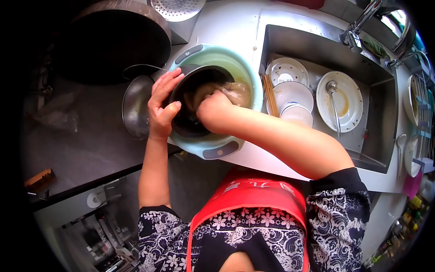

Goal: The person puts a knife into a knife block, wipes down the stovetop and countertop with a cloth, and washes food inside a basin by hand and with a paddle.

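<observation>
A dark round bowl [183,125] sits tilted inside a light-green plastic basin [257,86] with grey handles. At the bowl's left rim my left hand [162,106] grips it, fingers along the outside and thumb at the edge. My right hand [214,111] is curled into a fist inside the bowl. Its fingertips are hidden, pressed into a pale, glossy, soft mass [238,93] whose kind I cannot make out. Part of that mass lies at the bowl's right side, above cloudy greenish liquid [221,59] in the basin.
To the right, a steel sink [380,131] holds plates [352,120], bowls [304,92], chopsticks [270,96] and a ladle [334,102]. A faucet [355,38] stands behind it. A metal strainer [136,109] and a large dark wok [113,45] are at the left.
</observation>
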Motion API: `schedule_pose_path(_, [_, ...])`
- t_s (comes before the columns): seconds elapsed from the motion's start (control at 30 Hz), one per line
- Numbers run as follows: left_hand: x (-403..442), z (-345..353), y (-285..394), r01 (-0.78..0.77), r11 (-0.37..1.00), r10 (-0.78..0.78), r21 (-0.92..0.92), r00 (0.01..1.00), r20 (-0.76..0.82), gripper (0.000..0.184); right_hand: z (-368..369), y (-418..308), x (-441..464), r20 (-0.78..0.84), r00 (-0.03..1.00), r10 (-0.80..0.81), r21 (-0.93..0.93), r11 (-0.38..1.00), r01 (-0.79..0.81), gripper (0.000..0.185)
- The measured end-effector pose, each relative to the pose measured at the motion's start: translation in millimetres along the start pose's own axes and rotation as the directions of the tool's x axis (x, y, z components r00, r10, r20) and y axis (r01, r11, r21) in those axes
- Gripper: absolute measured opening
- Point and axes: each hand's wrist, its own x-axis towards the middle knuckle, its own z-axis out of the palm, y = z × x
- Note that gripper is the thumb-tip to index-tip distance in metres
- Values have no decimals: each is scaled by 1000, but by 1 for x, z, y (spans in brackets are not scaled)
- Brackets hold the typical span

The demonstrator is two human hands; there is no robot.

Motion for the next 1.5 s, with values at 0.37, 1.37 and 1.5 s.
schedule_pose_path(0.37, [-12, -5, -16, -1, 988, -12, -155, 997, -81, 56, -8, -1, 10, 77, 997, -22, 696, 717, -38, 34])
schedule_pose_path(1.37, [-33, -1, -28, 52, 922, -109, -383, 986, -129, 66, -2, -23, 34, 21, 994, 110, 782, 618, -85, 26])
schedule_pose_path(1.5, [-32, 0, -28, 49, 911, -116, -409, 983, -141, 66, -12, -23, 32, 32, 986, 162, 847, 519, -112, 18])
